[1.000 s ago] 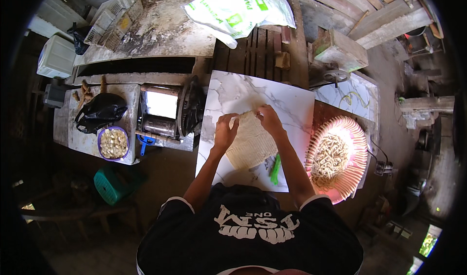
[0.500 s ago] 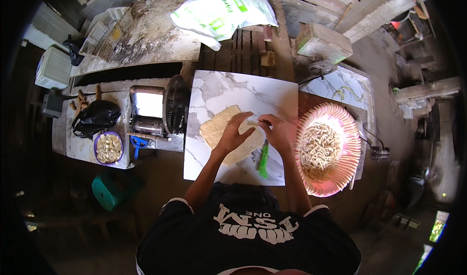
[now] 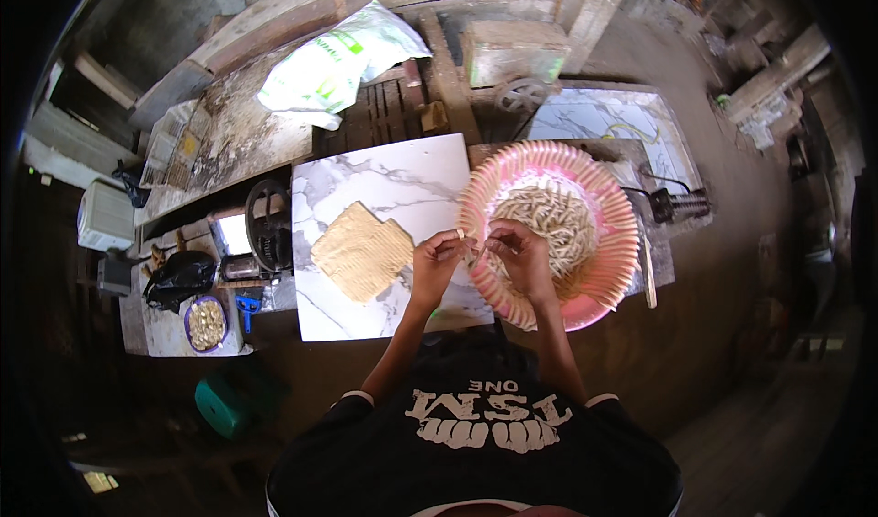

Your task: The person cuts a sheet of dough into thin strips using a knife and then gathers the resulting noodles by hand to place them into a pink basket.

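A tan ridged square of dough lies on a white marble-patterned board. To its right stands a round pink fluted tray heaped with pale thin dough pieces. My left hand and my right hand meet over the tray's left rim, fingertips pinched together on a small pale piece of dough between them.
A hand-crank roller machine sits left of the board. Further left are a black bag, a small bowl of pale bits and blue scissors. A white and green sack lies at the back. A green stool stands below.
Both hands left the ridged dough square and moved right to the pink tray's rim. The view swung right, so the board and tray now sit nearer the middle.
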{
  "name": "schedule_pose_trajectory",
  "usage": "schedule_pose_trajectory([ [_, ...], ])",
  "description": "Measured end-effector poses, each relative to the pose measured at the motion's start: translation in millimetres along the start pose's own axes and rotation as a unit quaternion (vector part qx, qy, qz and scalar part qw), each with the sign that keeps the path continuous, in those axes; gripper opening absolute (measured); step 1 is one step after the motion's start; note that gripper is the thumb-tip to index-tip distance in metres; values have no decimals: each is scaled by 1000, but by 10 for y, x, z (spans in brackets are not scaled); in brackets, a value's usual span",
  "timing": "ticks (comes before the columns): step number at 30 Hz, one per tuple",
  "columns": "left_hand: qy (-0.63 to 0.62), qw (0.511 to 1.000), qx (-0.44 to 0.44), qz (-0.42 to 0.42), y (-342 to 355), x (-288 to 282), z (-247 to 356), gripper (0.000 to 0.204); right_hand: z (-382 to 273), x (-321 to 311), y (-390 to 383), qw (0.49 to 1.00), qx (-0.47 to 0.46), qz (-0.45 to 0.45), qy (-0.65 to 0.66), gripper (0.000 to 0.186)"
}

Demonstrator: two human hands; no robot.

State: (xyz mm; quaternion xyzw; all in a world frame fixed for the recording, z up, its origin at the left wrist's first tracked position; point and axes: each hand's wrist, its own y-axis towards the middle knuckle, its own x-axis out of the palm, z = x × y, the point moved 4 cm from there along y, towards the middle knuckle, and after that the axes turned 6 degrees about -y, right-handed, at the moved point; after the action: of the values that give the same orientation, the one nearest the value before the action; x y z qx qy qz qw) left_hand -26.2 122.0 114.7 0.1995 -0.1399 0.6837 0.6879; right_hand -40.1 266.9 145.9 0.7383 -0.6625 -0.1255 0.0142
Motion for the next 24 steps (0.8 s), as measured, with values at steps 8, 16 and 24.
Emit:
schedule_pose_trajectory([
  [8, 74, 997, 18, 5, 99, 271, -29, 14, -62, -461, -123, 925, -138, 137, -326, 22],
  [16, 134, 987, -45, -80, 20, 387, -216, 12, 86, -295, -145, 980, -34, 60, -185, 17],
  [24, 277, 954, 108, 36, 267, 347, -21, 25, -75, -534, -67, 911, -93, 121, -384, 13],
])
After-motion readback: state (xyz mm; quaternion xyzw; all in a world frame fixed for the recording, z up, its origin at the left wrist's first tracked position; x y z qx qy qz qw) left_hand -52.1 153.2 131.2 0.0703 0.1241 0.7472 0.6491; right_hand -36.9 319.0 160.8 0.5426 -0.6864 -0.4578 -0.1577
